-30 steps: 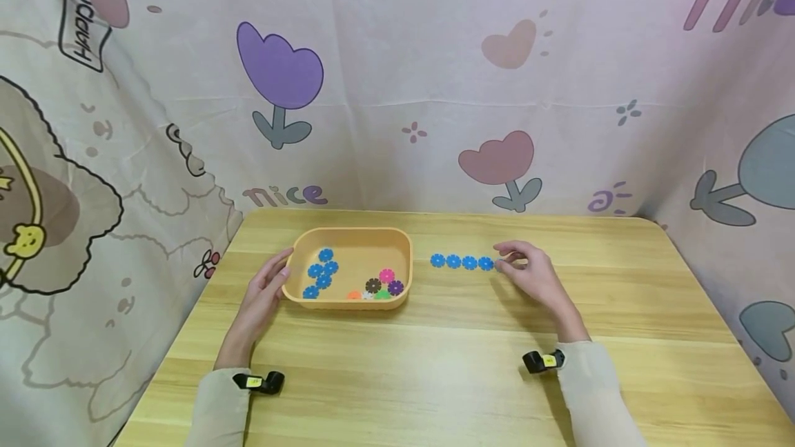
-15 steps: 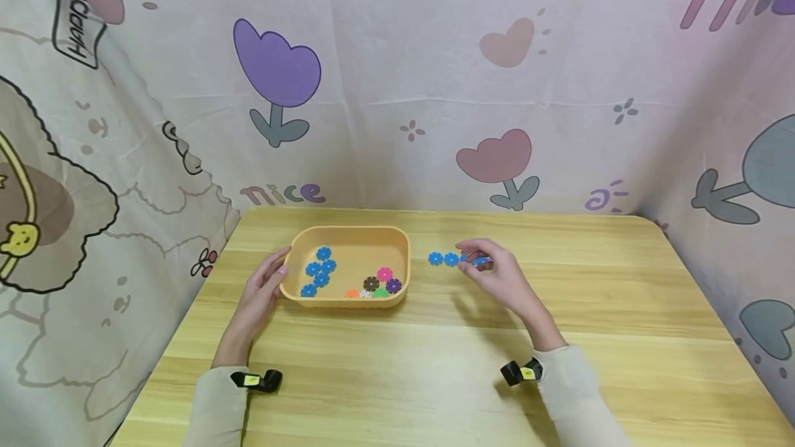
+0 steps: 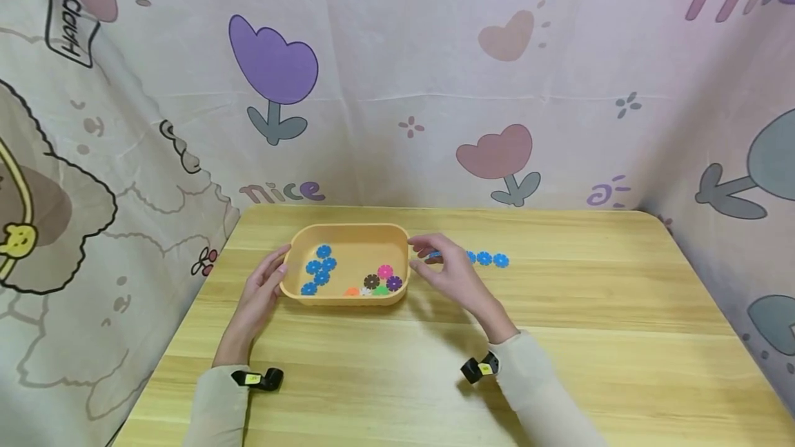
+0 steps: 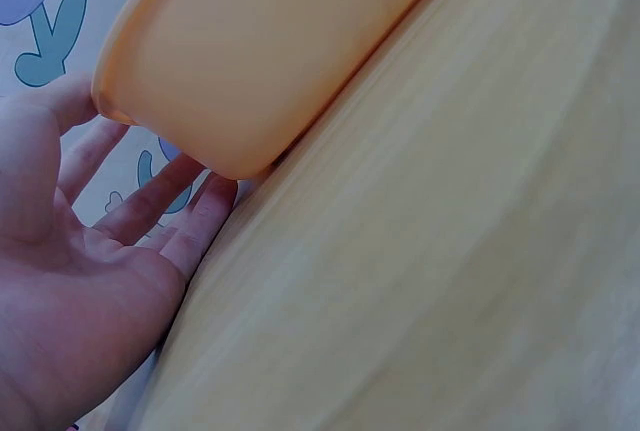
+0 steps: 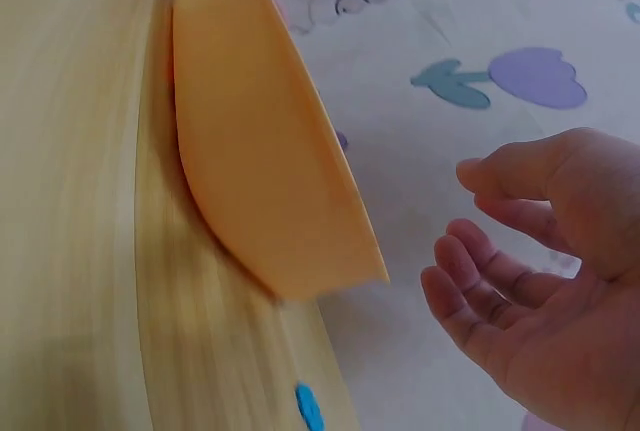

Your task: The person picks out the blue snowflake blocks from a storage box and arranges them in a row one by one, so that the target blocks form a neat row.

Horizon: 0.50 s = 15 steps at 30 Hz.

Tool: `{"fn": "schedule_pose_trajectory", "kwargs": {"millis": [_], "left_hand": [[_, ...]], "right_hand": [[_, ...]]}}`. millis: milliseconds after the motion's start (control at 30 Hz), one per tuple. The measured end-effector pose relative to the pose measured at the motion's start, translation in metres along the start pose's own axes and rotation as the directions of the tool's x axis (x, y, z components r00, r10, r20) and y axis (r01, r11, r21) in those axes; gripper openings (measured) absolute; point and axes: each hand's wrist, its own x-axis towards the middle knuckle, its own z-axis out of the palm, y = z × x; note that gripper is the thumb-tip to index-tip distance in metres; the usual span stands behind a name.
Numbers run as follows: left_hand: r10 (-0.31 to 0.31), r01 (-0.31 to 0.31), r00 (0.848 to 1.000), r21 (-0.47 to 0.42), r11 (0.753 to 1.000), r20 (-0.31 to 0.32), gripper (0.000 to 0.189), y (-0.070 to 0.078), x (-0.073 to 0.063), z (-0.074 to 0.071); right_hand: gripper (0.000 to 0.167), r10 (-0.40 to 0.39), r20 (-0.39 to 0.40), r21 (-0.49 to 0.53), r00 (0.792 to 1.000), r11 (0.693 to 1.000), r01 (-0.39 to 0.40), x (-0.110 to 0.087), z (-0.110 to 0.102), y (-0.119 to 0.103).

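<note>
A yellow-orange plastic tray (image 3: 344, 301) stands on the left half of the table. In it lie blue snowflake discs (image 3: 321, 278) on the left and a mixed-colour group, including a pink disc (image 3: 385, 272), on the right. My left hand (image 3: 259, 292) rests against the tray's left end, extended fingers touching its outer wall, thumb at the rim. By the right rim is my right hand (image 3: 456, 274), its fingers loosely bent around nothing; the right wrist view shows a gap to the tray. Behind it runs a row of blue discs (image 3: 484, 259), partly covered by the hand.
The wooden table (image 3: 373, 378) reaches back to a printed cloth (image 3: 373, 33) that hangs behind it and along both sides. Each sleeve carries a small black wrist camera (image 3: 479, 368).
My right hand has moved left from the right end of the blue row to the tray's right side, uncovering the row's end disc. My left hand stays at the tray.
</note>
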Motion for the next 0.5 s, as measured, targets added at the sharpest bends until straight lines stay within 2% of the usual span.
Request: {"fn": "schedule_pose_trajectory", "kwargs": {"millis": [500], "left_hand": [[0.012,-0.012,1.000,-0.014,1.000,0.008,0.055,0.000,0.000,-0.001]], "right_hand": [[0.036,-0.046,0.115,-0.006,0.992,0.999,0.047,0.035,0.055,-0.010]]}}
